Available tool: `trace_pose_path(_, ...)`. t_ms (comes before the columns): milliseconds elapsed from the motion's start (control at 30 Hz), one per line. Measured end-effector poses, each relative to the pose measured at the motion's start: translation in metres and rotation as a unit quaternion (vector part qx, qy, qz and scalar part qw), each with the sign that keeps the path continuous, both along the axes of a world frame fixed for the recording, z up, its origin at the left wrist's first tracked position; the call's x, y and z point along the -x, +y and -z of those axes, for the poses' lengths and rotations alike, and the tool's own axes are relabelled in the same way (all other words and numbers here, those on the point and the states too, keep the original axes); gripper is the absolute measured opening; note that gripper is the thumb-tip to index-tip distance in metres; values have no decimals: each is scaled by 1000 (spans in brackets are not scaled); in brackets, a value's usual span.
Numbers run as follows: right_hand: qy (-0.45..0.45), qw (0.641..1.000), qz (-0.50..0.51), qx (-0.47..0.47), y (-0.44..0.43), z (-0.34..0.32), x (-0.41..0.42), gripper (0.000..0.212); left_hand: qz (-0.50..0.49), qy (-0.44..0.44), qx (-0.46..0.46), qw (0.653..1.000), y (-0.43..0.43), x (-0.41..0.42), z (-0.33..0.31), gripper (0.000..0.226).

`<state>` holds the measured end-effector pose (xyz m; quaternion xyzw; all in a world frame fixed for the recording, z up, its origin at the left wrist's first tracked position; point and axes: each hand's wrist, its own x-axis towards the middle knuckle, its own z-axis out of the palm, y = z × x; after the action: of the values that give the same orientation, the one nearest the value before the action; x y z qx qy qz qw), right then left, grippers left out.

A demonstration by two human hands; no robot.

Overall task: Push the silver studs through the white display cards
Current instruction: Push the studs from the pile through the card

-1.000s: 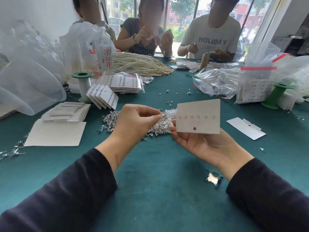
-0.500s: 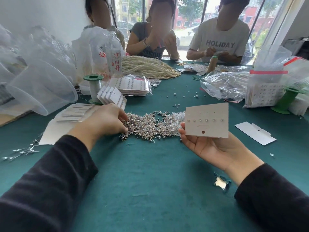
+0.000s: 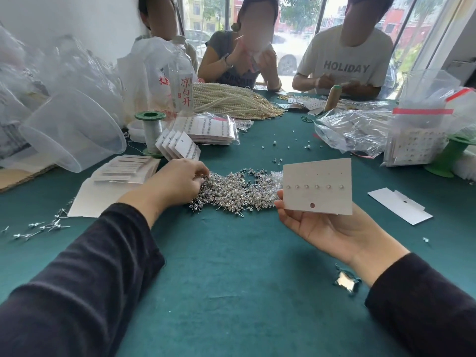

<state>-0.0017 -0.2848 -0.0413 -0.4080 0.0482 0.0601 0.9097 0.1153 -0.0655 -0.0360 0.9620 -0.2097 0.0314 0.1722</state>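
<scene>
Digging back into the left end of the stud pile (image 3: 231, 191), the left hand (image 3: 177, 181) is pinching for another stud while the right hand (image 3: 332, 228) grips the half-filled card (image 3: 318, 186), next pin coming.

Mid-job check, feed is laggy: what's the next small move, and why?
Probably pinch one stud from the pile with the left hand, whose fingertips are already in it. The card in the right hand has a filled lower row; the upper holes look empty.
</scene>
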Motion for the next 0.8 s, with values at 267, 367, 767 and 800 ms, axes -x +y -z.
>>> trace_pose_path(267,-12,1000,13,0,10,-21,-11,23,1,-53,29,998,10,13,-8,11)
trace_pose_path(367,-8,1000,9,-11,20,-19,-18,22,-12,-70,72,995,12,16,-10,15)
trace_pose_path(767,-4,996,-80,-29,29,11,-16,31,-16,-91,192,977,11,25,-15,4)
trace_pose_path(800,0,996,-81,-32,29,12,-15,31,-15,-69,250,966,6,29,-16,6)
